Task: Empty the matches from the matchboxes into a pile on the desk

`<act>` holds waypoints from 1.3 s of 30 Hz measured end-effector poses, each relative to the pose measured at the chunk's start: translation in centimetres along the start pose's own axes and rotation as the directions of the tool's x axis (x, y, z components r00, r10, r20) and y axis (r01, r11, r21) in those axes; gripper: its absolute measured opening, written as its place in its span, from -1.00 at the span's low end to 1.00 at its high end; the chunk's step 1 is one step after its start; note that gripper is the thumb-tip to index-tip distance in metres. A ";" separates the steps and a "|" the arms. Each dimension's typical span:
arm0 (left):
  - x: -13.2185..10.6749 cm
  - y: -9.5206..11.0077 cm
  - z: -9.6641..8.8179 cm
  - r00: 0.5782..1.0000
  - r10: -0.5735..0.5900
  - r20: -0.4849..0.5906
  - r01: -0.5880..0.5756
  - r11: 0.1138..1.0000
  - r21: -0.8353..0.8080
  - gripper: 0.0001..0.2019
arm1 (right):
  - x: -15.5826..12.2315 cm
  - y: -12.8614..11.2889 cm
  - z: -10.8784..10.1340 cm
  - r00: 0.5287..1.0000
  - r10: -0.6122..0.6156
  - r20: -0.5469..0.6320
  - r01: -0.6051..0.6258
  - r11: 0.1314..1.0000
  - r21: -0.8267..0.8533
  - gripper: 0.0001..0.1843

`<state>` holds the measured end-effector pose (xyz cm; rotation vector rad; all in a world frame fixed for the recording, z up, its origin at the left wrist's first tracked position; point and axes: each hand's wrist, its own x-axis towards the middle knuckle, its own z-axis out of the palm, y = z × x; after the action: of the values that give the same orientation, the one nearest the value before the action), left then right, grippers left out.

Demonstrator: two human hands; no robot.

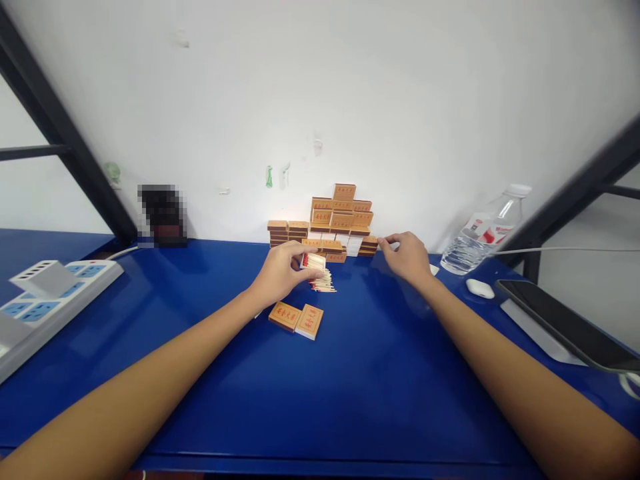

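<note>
My left hand [284, 269] is closed around an open matchbox tray [314, 261] filled with red-tipped matches. Just beside it, a small heap of loose matches [324, 285] lies on the blue table [380, 373]. My right hand [407, 255] reaches toward the stack of matchboxes [336, 220] against the wall, its fingers pinched at the stack's right edge near a low box [369, 245]. Two closed matchboxes [297, 318] lie flat on the table nearer to me.
A white power strip [47, 293] sits at the left edge. On the right are a clear water bottle [484, 231], a white earbud case [480, 288], a dark phone [567, 323] on a white slab, and a cable. Black frame struts rise at both sides.
</note>
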<state>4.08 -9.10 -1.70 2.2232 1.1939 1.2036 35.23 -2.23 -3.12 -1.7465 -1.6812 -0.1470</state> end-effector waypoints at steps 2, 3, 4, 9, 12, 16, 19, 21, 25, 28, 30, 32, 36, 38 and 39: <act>0.0 -0.2 0.2 0.999 -0.046 -0.007 0.045 0.998 -0.048 -0.54 | -0.8 -1.2 -1.0 1.000 0.022 -0.021 -0.021 0.997 0.075 -0.65; 0.0 -0.3 0.3 0.998 -0.065 -0.005 0.064 0.995 -0.078 -0.53 | -1.3 -2.1 -1.4 1.000 0.025 0.019 -0.028 0.987 0.160 -0.66; 0.0 -0.5 0.5 0.997 -0.079 -0.001 0.079 0.991 -0.110 -0.53 | -2.1 -3.1 -1.7 0.994 0.022 0.108 -0.052 0.960 0.277 -0.64; -0.1 -0.8 1.2 0.995 -0.085 0.055 0.096 0.965 -0.245 -0.50 | -6.0 -8.2 -1.8 0.784 -0.196 0.589 -0.330 0.672 0.663 -0.47; -0.1 -0.4 1.3 0.988 -0.106 0.112 0.136 0.943 -0.303 -0.47 | -7.0 -9.3 -1.3 0.753 -0.189 0.631 -0.440 0.569 0.695 -0.46; 0.0 -0.5 1.2 0.983 -0.152 0.101 0.176 0.938 -0.299 -0.43 | -6.7 -9.1 -0.9 0.765 -0.135 0.630 -0.477 0.538 0.695 -0.48; 0.3 -1.1 1.0 0.981 -0.183 0.058 0.192 0.938 -0.289 -0.64 | -6.4 -8.7 -0.6 0.784 -0.119 0.609 -0.454 0.559 0.694 -0.46; 0.5 -1.6 1.0 0.979 -0.194 0.054 0.202 0.937 -0.286 -0.75 | -6.2 -8.6 -0.4 0.805 -0.126 0.579 -0.413 0.582 0.701 -0.46; 0.7 -2.5 0.9 0.980 -0.192 0.044 0.197 0.940 -0.277 -0.79 | -6.0 -8.5 0.2 0.854 -0.199 0.480 -0.254 0.645 0.720 -0.49; 0.9 -2.8 1.0 0.982 -0.188 0.032 0.190 0.946 -0.262 -0.78 | -5.7 -8.2 0.7 0.868 -0.252 0.429 -0.158 0.677 0.719 -0.50; 1.0 -2.8 1.0 0.984 -0.176 0.021 0.175 0.952 -0.250 -0.80 | -5.6 -8.1 1.0 0.876 -0.270 0.400 -0.100 0.709 0.698 -0.51; 1.1 -2.6 1.0 0.988 -0.155 0.011 0.154 0.961 -0.228 -0.81 | -5.5 -8.0 1.0 0.891 -0.283 0.354 -0.019 0.758 0.653 -0.56; 1.1 -1.9 0.7 0.993 -0.115 -0.005 0.113 0.984 -0.138 -0.84 | -5.6 -7.9 0.8 0.910 -0.341 0.237 0.159 0.814 0.559 -0.71; 1.0 -1.6 0.5 0.997 -0.077 -0.022 0.075 0.993 -0.086 -0.86 | -5.6 -7.7 0.6 0.895 -0.395 0.204 0.235 0.810 0.537 -0.77; 0.9 -1.5 0.5 0.998 -0.049 -0.027 0.047 0.997 -0.060 -0.86 | -5.5 -7.6 0.6 0.886 -0.423 0.191 0.273 0.807 0.524 -0.79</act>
<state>3.95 -7.46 -2.43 2.1288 1.1997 1.2400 27.18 -7.16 -3.48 -1.1035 -2.0375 0.3706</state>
